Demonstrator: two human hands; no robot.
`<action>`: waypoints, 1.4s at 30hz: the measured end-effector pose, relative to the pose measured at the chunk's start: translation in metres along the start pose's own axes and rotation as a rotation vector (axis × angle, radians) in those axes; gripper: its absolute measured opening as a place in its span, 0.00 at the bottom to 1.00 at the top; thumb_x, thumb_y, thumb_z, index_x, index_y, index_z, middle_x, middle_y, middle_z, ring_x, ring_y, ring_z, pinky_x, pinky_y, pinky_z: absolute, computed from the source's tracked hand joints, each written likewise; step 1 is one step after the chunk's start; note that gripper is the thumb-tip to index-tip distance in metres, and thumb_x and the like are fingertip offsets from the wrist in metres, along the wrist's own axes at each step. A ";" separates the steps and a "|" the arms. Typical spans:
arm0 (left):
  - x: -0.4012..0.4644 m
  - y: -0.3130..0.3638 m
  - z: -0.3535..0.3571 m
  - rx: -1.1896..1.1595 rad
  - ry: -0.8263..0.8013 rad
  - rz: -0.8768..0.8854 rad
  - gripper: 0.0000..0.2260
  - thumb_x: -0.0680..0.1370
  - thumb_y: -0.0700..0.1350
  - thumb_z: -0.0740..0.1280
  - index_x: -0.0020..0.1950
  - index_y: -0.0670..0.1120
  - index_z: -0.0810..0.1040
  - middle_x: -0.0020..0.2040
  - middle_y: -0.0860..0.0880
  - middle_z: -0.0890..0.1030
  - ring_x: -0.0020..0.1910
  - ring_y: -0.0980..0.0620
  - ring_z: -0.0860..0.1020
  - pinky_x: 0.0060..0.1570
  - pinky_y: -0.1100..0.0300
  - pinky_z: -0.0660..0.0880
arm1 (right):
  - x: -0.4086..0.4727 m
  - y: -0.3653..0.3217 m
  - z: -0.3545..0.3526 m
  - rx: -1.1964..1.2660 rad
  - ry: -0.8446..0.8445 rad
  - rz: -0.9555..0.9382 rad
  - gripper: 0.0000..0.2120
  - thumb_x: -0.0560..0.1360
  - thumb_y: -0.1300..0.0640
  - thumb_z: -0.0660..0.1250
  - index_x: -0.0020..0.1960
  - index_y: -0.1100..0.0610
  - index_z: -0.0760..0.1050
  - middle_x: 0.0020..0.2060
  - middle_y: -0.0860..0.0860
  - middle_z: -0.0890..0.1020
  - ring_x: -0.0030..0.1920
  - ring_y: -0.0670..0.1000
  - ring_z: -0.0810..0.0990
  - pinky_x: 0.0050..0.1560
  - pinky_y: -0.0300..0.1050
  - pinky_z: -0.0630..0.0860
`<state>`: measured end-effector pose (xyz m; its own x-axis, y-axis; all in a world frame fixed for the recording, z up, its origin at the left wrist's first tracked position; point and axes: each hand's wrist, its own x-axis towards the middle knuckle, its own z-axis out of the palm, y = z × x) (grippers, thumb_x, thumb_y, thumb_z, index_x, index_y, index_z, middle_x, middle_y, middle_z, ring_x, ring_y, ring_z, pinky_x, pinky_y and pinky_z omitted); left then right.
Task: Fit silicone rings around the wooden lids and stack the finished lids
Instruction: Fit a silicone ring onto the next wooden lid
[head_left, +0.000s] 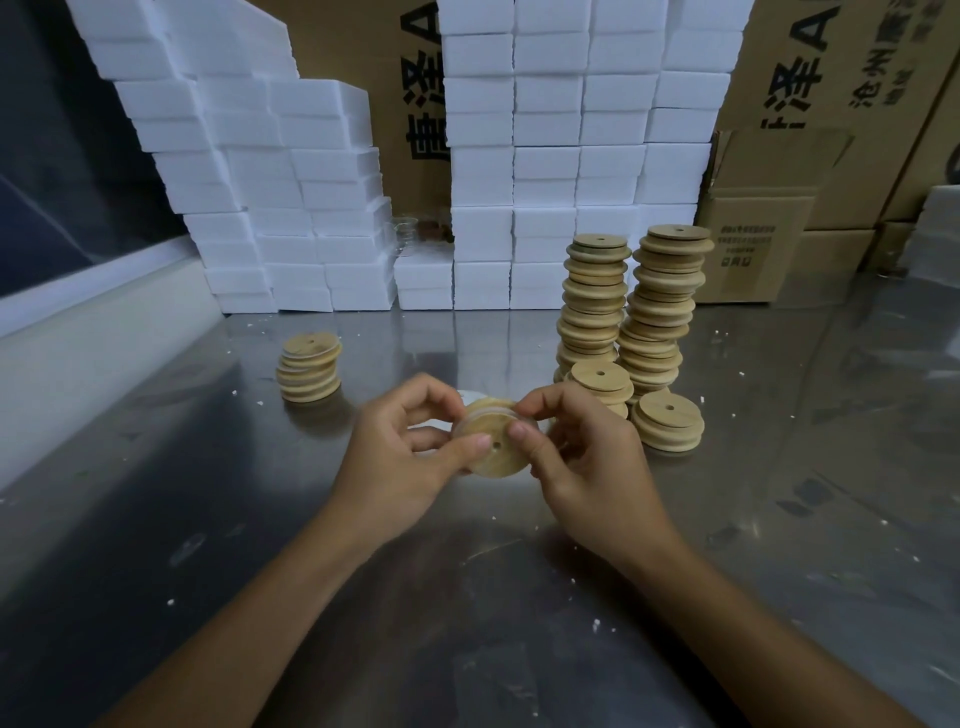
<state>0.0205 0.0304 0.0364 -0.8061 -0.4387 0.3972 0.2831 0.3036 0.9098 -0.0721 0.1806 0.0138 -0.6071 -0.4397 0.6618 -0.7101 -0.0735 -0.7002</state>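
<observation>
Both your hands, left hand (402, 457) and right hand (587, 462), pinch one wooden lid (493, 441) with its clear silicone ring (475, 415), fingers curled.

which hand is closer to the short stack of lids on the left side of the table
Left. The left hand holds the lid just right of and nearer than the short stack; the right hand is farther right, across that lid.

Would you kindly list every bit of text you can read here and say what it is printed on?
"A" with large Chinese characters, cut off: centre cardboard carton.
"A" with large and smaller Chinese characters, cut off: right cardboard carton.
Small printed label, too blurred to read: small brown box.
Wooden lids, foam blocks, table: no text.
</observation>
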 end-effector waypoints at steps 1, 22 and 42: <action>-0.001 0.000 0.002 -0.034 0.001 -0.019 0.10 0.68 0.35 0.76 0.41 0.44 0.76 0.40 0.48 0.83 0.37 0.42 0.84 0.37 0.50 0.83 | 0.000 -0.001 0.001 -0.005 0.004 0.005 0.04 0.75 0.52 0.70 0.48 0.45 0.76 0.40 0.38 0.81 0.31 0.47 0.77 0.31 0.40 0.74; 0.004 -0.001 -0.003 -0.428 0.048 -0.371 0.04 0.70 0.38 0.70 0.41 0.38 0.80 0.36 0.42 0.82 0.36 0.48 0.82 0.38 0.58 0.80 | 0.005 -0.013 -0.003 0.339 0.063 0.411 0.02 0.77 0.62 0.70 0.48 0.61 0.80 0.35 0.48 0.83 0.34 0.46 0.82 0.29 0.39 0.76; -0.007 -0.006 0.002 0.265 0.038 0.147 0.33 0.62 0.58 0.76 0.67 0.56 0.74 0.57 0.56 0.82 0.51 0.58 0.82 0.44 0.65 0.80 | 0.005 -0.013 -0.003 0.548 -0.013 0.722 0.11 0.75 0.55 0.73 0.52 0.62 0.82 0.42 0.55 0.87 0.37 0.46 0.82 0.34 0.37 0.76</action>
<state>0.0231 0.0336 0.0284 -0.7449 -0.4036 0.5312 0.2457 0.5743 0.7809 -0.0667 0.1826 0.0275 -0.8324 -0.5541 0.0114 0.1132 -0.1901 -0.9752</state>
